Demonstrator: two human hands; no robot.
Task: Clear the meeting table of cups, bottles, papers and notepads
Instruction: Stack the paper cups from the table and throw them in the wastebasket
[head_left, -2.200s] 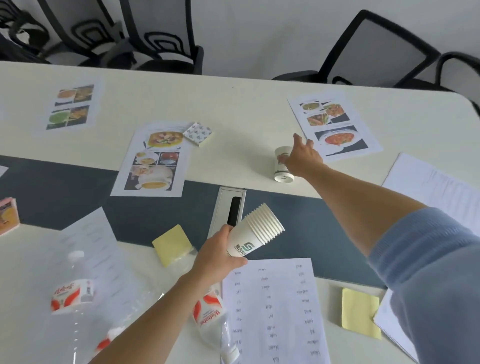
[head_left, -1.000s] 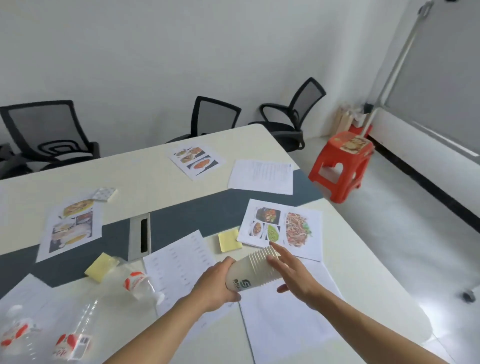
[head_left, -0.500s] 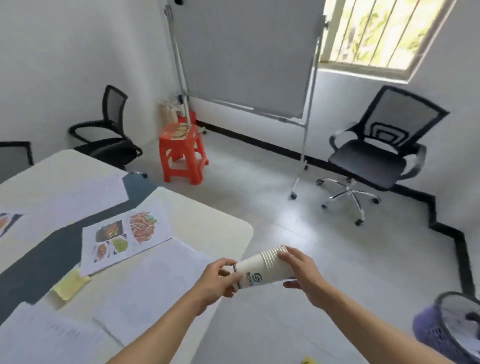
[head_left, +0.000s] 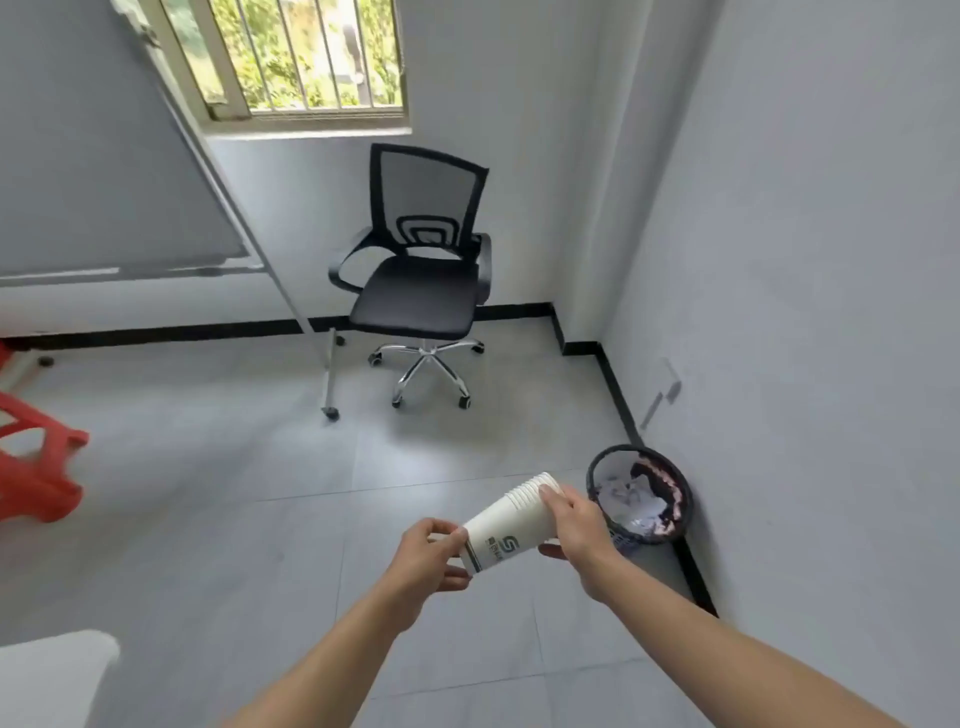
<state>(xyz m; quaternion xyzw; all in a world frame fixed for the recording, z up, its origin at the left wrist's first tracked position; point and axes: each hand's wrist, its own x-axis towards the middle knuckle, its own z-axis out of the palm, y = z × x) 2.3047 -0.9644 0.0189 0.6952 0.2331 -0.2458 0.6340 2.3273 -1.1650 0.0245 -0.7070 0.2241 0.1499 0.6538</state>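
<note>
A stack of white paper cups (head_left: 506, 525) with a dark logo lies tilted between both hands, rims pointing up and right. My left hand (head_left: 426, 558) pinches the bottom end of the stack. My right hand (head_left: 574, 522) grips the rim end, fingers curled over it. The stack hangs above the grey floor, just left of a black mesh waste bin (head_left: 641, 499) that holds crumpled paper. Only a white corner of the meeting table (head_left: 49, 675) shows at the lower left.
A black mesh office chair (head_left: 418, 280) stands ahead by the window wall. A whiteboard stand leg with a castor (head_left: 330, 374) is left of it. A red plastic stool (head_left: 34, 467) sits at the far left. The right wall runs close beside the bin.
The view has swung right, away from the table toward the room corner. The bin is now close in front of the cups; both hands still hold the stack.
</note>
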